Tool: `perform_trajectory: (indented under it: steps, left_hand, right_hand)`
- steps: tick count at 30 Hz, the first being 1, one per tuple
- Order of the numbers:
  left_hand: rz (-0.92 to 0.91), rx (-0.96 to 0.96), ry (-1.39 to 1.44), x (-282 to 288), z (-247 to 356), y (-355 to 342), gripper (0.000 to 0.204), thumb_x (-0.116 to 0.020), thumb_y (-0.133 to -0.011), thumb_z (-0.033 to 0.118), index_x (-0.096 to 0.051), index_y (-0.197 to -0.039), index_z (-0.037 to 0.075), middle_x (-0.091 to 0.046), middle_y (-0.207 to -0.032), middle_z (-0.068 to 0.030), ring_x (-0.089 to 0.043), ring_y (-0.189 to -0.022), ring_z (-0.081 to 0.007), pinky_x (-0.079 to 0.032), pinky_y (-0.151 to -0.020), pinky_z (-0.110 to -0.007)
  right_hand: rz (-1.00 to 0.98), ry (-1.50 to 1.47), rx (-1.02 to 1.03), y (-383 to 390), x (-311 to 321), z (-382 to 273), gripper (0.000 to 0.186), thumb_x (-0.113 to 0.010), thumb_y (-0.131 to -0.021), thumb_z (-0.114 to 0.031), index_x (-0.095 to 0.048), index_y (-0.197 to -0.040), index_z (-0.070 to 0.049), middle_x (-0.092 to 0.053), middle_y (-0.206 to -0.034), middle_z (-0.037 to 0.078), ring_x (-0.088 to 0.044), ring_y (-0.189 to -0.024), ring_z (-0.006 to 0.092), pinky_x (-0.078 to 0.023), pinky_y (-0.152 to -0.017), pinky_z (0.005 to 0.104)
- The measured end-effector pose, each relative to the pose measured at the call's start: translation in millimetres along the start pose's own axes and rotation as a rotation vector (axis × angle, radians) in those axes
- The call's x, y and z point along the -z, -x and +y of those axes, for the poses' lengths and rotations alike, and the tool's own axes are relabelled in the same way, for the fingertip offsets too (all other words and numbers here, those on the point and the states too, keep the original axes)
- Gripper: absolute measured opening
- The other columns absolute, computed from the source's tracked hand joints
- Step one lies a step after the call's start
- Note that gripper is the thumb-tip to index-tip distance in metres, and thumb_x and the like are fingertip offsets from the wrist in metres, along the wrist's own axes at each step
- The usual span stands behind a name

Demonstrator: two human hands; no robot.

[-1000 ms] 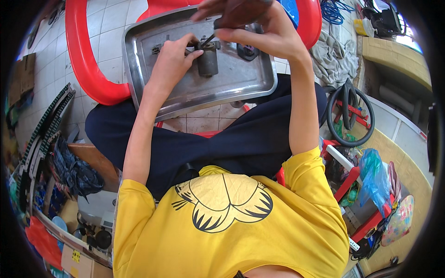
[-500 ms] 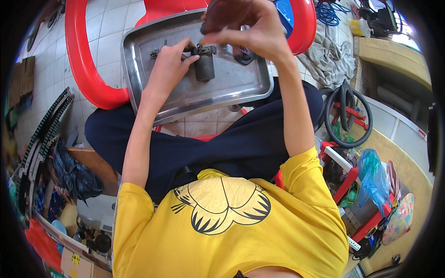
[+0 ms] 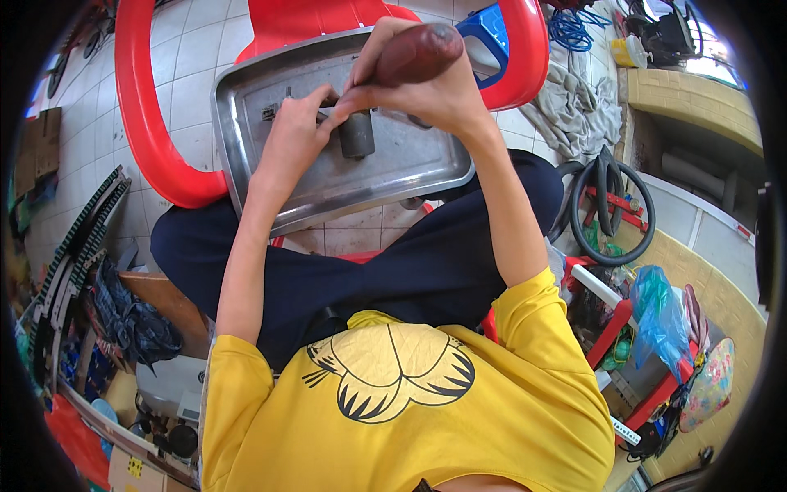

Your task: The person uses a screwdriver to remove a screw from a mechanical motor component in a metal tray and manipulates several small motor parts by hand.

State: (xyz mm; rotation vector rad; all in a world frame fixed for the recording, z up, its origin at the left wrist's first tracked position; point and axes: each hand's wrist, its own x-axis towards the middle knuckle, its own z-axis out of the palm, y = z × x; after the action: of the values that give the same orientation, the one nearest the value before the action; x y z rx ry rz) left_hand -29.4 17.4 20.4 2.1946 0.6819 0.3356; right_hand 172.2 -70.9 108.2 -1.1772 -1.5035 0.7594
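A dark grey cylindrical metal part (image 3: 357, 136) rests in the steel tray (image 3: 283, 220). My left hand (image 3: 297, 131) is closed on its upper end, thumb and fingertips pinching there. My right hand (image 3: 438, 94) wraps round a dark red-brown bulbous tool handle (image 3: 420, 54), held above the part's top. The tool's working end is hidden behind my fingers, so its kind does not show. Left of the cylinder lies a small metal piece (image 3: 269, 111) in the tray. Behind my right hand a dark piece in the tray is mostly covered.
A red plastic chair (image 3: 152, 123) supports the tray in front of my crossed legs. Beyond it stands a blue plastic stool (image 3: 490, 41). A grey cloth (image 3: 574, 115) and black rubber tubes (image 3: 652, 217) lie to the right; a cluttered rack (image 3: 65, 246) is on the left.
My right hand has lowered and tilted, bringing the tool handle to the right and closer to my left hand. The left hand stays at the cylinder, which has shifted slightly.
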Motion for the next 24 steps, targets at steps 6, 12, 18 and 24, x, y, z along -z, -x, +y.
perform_trajectory:
  steps: [6, 12, 18, 24]
  left_hand:
    - [0.025, 0.038, 0.095, -1.1, 1.4, 1.3, 0.022, -0.075, -0.089, 0.01, -0.066, -0.106, 0.0, -0.073, -0.092, -0.0239, -0.068, -0.087, -0.0454, -0.055, -0.079, -0.046]
    - [0.041, -0.029, 0.005, 2.5, 5.5, 2.8, 0.023, -0.075, -0.089, 0.011, -0.065, -0.108, 0.001, -0.073, -0.093, -0.0236, -0.069, -0.087, -0.0449, -0.054, -0.078, -0.047]
    - [0.007, 0.007, -0.045, 7.4, 11.4, 2.5, 0.025, -0.075, -0.09, 0.013, -0.065, -0.11, 0.002, -0.073, -0.095, -0.0236, -0.067, -0.088, -0.0459, -0.054, -0.078, -0.049]
    - [-0.004, 0.096, -0.012, 4.9, 7.0, 3.5, 0.024, -0.075, -0.091, 0.015, -0.065, -0.109, 0.003, -0.072, -0.091, -0.0236, -0.067, -0.087, -0.0461, -0.054, -0.076, -0.049]
  right_hand:
    - [-0.084, -0.134, -0.137, 1.1, 13.9, -0.1, 0.039, -0.087, -0.083, -0.017, -0.075, -0.118, -0.007, -0.078, -0.093, 0.006, -0.074, -0.079, 0.0148, -0.058, -0.071, 0.0269]
    - [-0.041, 0.127, -0.157, -0.2, 10.9, -8.4, 0.036, -0.092, -0.075, -0.016, -0.078, -0.107, -0.006, -0.078, -0.09, 0.005, -0.073, -0.073, 0.0124, -0.056, -0.064, 0.0253]
    - [0.109, 0.27, 0.063, -2.6, 5.5, -1.0, 0.033, -0.097, -0.066, -0.021, -0.077, -0.089, -0.009, -0.076, -0.085, -0.002, -0.065, -0.066, 0.0073, -0.052, -0.062, 0.0209]
    - [0.08, 0.181, -0.136, -9.2, 9.3, -8.5, 0.05, -0.101, -0.065, -0.026, -0.07, -0.099, -0.006, -0.066, -0.086, -0.003, -0.057, -0.071, 0.0051, -0.044, -0.06, 0.023]
